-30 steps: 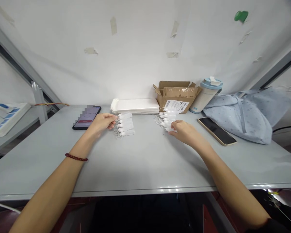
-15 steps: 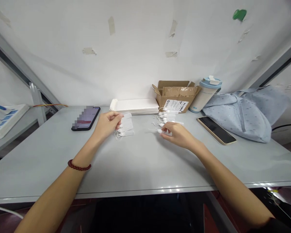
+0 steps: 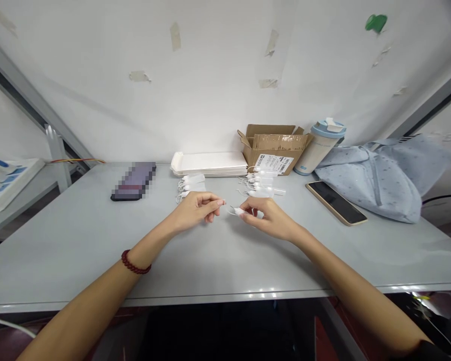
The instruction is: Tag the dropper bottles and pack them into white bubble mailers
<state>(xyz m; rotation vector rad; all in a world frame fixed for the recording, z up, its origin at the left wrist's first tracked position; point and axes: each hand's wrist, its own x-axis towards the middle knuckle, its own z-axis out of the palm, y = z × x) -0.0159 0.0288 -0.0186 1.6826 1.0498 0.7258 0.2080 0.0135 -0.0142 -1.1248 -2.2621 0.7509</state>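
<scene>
My right hand (image 3: 267, 216) pinches a small translucent tube (image 3: 239, 211) by its body, which the fingers mostly hide; its white cap and thin white cord point left. My left hand (image 3: 197, 212) is a short way to the left, with thumb and fingertips closed together and no object showing in them. Behind it lies a left group of similar capped tubes (image 3: 194, 179), partly covered by the hand, cords trailing left. More tubes of the same kind form a right group (image 3: 265, 181), just beyond my right hand.
A stack of white flat boxes (image 3: 214, 163) sits against the wall, beside an open cardboard box (image 3: 276, 150) and a blue-lidded cup (image 3: 319, 148). One phone (image 3: 336, 202) lies by a light-blue cloth bag (image 3: 368, 180); another phone (image 3: 130, 188) is at the left.
My left hand has moved right and nearer, away from the left group of tubes. My right hand has drawn a tube slightly left and nearer, clear of the right group.
</scene>
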